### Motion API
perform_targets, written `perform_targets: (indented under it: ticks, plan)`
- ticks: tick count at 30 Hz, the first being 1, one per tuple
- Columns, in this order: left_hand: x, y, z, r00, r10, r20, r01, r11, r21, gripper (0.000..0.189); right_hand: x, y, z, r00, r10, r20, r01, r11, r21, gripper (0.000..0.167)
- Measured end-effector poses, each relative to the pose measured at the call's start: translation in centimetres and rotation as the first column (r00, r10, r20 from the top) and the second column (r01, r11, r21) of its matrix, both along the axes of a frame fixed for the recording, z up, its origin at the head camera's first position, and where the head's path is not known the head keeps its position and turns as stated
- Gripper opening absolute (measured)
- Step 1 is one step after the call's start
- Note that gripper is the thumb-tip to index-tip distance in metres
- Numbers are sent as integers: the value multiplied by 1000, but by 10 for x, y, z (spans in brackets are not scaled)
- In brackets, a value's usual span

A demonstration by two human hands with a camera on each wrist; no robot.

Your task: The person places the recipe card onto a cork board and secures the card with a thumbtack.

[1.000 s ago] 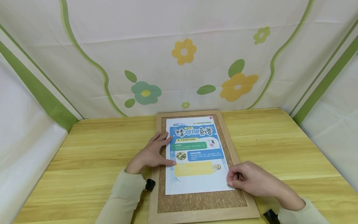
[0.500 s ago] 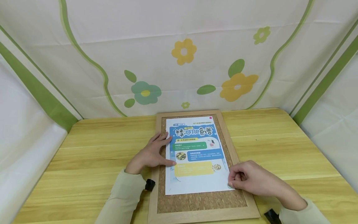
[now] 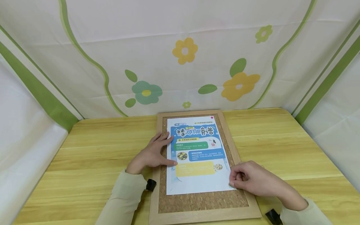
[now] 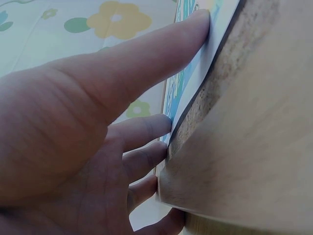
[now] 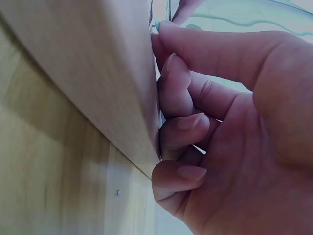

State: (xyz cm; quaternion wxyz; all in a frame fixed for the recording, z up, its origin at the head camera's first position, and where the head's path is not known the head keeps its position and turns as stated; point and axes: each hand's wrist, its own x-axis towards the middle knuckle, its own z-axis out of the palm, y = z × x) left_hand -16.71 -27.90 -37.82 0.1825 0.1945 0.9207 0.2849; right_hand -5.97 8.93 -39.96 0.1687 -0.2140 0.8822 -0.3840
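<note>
A printed poster [image 3: 197,184] lies on a wood-framed cork board [image 3: 202,204]. My left hand [image 3: 153,153] rests with spread fingers on the poster's left edge. The thumb [image 4: 161,49] presses on the sheet in the left wrist view, and the other fingertips touch the board's left side. At the poster's lower right corner, my right hand [image 3: 250,179] pinches a small teal thumbtack [image 5: 157,23] between thumb and forefinger. Most of that tack is hidden by the fingertips. The other right fingers curl loosely against the frame. A round pink thumbtack [image 3: 212,117] sits at the poster's top right corner.
The board lies on a wood-grain table [image 3: 281,140], its far end near a white curtain [image 3: 157,25] printed with flowers. White cloth with green bands stands at both sides. A black strap piece [image 3: 151,185] shows by the left sleeve [image 3: 123,193].
Both hands stay in nearly the same places. The right fingertips have shifted very slightly at the poster's corner, and a little of the teal tack's edge shows there.
</note>
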Motion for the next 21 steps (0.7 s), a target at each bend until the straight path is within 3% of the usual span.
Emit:
perform_targets:
  ticks: [21]
  plan:
    - [-1,0,-2,1000,-15,-8,15,1000,-7,106,0,-2,-1,999,-26,-32,26,999,28,20]
